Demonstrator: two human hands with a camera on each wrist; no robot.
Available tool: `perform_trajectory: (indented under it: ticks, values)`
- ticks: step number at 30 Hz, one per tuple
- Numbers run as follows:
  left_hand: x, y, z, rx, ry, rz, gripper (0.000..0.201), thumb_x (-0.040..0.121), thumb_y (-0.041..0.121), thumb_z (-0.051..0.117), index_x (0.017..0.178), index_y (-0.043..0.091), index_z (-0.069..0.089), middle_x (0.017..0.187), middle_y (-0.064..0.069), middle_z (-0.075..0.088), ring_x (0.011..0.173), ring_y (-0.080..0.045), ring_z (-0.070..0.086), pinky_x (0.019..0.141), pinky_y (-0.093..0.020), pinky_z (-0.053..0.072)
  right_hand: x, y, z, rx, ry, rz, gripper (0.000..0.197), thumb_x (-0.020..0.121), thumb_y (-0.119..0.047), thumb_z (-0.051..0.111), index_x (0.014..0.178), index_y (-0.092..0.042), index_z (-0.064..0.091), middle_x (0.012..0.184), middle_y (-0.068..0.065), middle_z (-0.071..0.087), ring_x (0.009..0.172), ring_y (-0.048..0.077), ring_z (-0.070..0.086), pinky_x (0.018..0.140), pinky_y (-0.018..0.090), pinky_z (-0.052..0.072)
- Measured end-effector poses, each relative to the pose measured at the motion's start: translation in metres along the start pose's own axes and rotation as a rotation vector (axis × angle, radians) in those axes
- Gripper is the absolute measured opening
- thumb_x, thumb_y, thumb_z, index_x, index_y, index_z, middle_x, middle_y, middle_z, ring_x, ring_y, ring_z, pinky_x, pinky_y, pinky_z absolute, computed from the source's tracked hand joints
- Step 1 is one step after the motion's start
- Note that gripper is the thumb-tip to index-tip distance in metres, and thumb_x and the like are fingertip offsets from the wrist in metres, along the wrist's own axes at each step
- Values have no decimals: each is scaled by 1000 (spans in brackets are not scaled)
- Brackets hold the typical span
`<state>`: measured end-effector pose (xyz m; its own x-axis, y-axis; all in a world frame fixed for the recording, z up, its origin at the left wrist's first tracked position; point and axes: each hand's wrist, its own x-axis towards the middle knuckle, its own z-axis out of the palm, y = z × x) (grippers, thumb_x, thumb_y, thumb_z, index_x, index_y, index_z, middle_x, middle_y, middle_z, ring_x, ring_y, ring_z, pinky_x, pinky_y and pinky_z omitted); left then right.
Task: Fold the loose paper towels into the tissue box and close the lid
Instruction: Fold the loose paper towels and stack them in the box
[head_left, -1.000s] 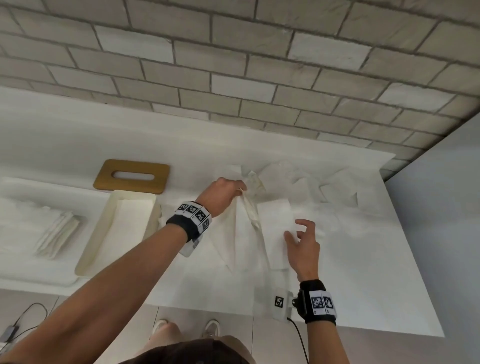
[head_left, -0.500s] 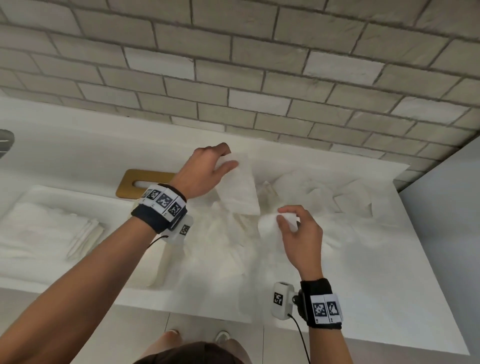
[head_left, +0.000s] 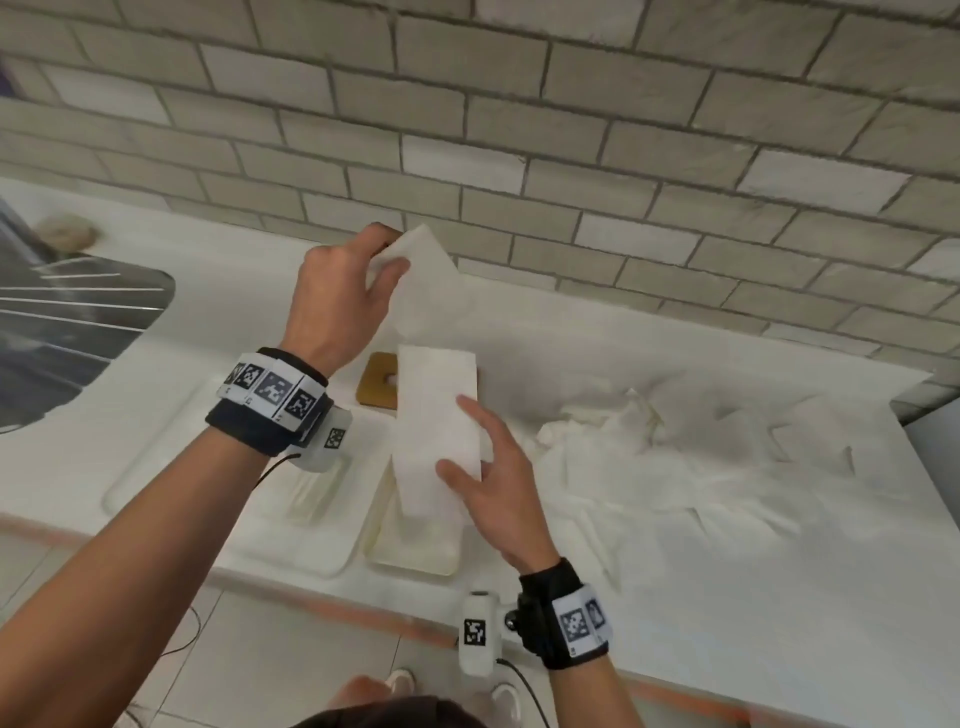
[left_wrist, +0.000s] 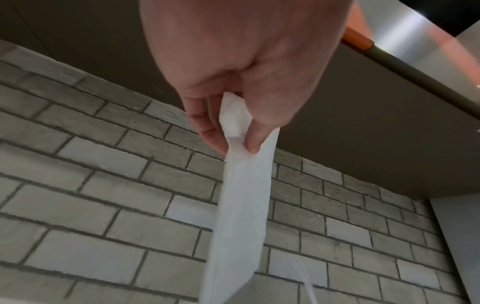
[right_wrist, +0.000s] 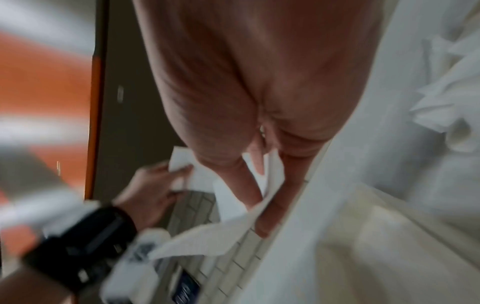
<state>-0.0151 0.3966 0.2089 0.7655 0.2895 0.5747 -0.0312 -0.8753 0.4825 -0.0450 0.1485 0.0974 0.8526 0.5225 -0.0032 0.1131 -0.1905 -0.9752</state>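
A long white paper towel (head_left: 436, 415) hangs folded in the air between my hands. My left hand (head_left: 343, 296) pinches its top end (left_wrist: 235, 127) high up in front of the brick wall. My right hand (head_left: 488, 478) pinches its lower part between thumb and fingers, just above the open cream tissue box (head_left: 415, 545). The wooden lid (head_left: 376, 384) with its slot lies flat on the counter behind the box, partly hidden by the towel. A heap of loose crumpled paper towels (head_left: 649, 457) lies on the white counter to the right.
A shallow white tray (head_left: 291, 540) sits left of the box, with folded towels under my left wrist. A steel sink drainer (head_left: 72, 332) is at far left. The brick wall (head_left: 623, 156) runs behind the counter, whose front edge (head_left: 363, 603) is below.
Both hands have lifted the towel off the heap and carried it left, over the box. The left hand rose higher; the towel now hangs stretched between the hands.
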Motion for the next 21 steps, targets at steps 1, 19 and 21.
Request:
perform_trajectory:
  ticks: [1, 19, 21]
  values:
    - [-4, -6, -5, 6, 24, 21, 20, 105, 30, 64, 117, 14, 69, 91, -8, 78, 75, -36, 70, 72, -42, 55, 2, 13, 13, -129, 1, 51, 73, 97, -16, 79, 159, -35, 46, 161, -18, 47, 146, 1, 46, 122, 36, 44]
    - [-29, 0, -33, -258, -698, 212, 15, 101, 38, 71, 106, 26, 79, 99, 13, 78, 94, -6, 69, 82, -24, 51, -24, -22, 24, 61, 238, -127, 78, 90, -21, 89, 138, -23, 26, 142, 2, 66, 133, 20, 64, 114, 36, 50]
    - [-29, -6, -10, -242, -713, 187, 16, 102, 32, 71, 115, 25, 77, 103, 16, 76, 97, -7, 67, 82, -20, 48, -27, -17, 28, 110, 259, -50, 61, 97, -13, 81, 131, -28, 32, 108, 5, 78, 99, 22, 77, 90, 33, 59]
